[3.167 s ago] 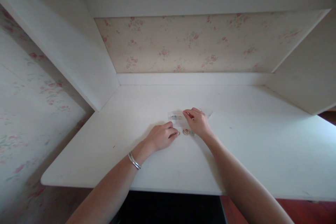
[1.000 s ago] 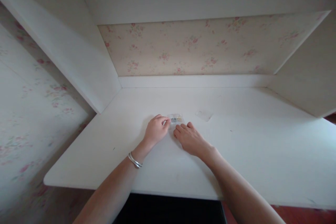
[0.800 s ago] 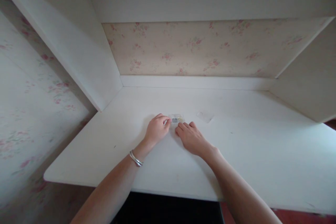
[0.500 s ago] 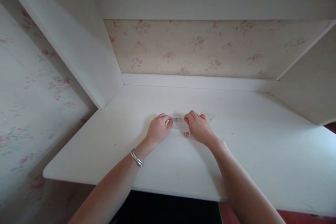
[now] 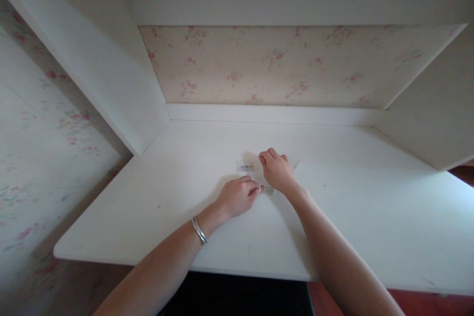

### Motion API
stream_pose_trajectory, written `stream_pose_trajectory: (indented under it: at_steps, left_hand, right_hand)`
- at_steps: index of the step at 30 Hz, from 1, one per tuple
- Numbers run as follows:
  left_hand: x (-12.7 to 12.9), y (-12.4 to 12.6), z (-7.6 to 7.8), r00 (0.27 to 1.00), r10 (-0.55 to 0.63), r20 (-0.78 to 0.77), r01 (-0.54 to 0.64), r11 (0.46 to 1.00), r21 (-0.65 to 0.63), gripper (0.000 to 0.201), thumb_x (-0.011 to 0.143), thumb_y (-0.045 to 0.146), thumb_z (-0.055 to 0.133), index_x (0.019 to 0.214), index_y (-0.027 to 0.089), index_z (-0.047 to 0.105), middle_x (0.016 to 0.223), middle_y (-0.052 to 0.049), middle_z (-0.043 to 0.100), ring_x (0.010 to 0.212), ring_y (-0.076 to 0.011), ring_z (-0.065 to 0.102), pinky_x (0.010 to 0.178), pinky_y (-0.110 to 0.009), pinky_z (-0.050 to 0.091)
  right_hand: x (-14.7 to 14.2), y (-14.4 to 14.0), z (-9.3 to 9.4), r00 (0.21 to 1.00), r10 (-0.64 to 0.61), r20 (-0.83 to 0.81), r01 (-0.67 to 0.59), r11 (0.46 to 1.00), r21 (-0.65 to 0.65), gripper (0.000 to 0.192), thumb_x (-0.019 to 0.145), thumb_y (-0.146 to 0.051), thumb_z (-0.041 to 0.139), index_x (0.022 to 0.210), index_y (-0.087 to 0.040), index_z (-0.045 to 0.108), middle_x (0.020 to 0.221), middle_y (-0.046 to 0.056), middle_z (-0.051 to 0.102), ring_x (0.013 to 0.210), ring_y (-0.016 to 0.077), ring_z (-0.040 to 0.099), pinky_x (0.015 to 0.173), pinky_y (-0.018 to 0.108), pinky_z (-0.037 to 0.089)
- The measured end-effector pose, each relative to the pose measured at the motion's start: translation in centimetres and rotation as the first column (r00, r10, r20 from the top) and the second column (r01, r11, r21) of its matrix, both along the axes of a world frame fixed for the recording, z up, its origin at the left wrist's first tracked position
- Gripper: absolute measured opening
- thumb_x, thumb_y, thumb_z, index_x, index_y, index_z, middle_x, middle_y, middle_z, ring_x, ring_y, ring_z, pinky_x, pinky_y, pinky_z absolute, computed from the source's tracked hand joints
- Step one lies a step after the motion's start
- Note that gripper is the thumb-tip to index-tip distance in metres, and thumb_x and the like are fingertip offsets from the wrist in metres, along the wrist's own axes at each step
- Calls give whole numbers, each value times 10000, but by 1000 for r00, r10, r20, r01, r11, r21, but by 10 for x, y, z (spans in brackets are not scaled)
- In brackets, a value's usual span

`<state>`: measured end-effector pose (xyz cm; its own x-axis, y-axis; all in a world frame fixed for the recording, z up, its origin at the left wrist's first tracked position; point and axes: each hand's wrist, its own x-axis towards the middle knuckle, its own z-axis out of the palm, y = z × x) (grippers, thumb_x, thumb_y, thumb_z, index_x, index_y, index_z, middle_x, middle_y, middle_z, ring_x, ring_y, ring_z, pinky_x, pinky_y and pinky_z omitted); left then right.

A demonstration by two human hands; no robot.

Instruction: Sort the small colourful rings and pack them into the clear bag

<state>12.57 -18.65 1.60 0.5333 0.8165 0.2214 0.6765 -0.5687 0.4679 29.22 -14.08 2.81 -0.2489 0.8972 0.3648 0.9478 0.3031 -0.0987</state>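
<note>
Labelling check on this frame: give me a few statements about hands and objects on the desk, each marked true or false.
1. The left hand has its fingertips at a small ring. True.
2. A clear little box lies on the white desk, beyond the left hand. True.
3. The right hand is lifted high off the desk. False: it rests low on the surface, beside the box.
4. A bracelet is on the right wrist. False: it is on the left wrist.
5. The ring sits inside the box. False: it lies on the desk, nearer the person.
</note>
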Motion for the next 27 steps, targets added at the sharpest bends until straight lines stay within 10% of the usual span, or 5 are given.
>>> stream_pose_trajectory:
  at_steps: [10,27]
  left_hand:
    - [8,-3,-1,1000,-10,-3,10,1000,-21,278,909,329,402,1045,267,636,1012,-5,644,871,-153,600,773,-263,466]
    - [3,-2,-2,1000,-9,-10,9,999,51,257,902,336,426,972,276,666,895,-8,632,764,-134,599,690,-241,453]
  right_hand:
    - [36,-25,-12,946,28,-324,-33,999,-11,212,910,-273,413,896,-212,615,799,21,573,696,128,528,618,230,358]
    - [28,-35,-16,945,113,-306,-124,992,-17,182,863,-223,478,851,-207,659,778,26,601,716,135,534,665,243,383]
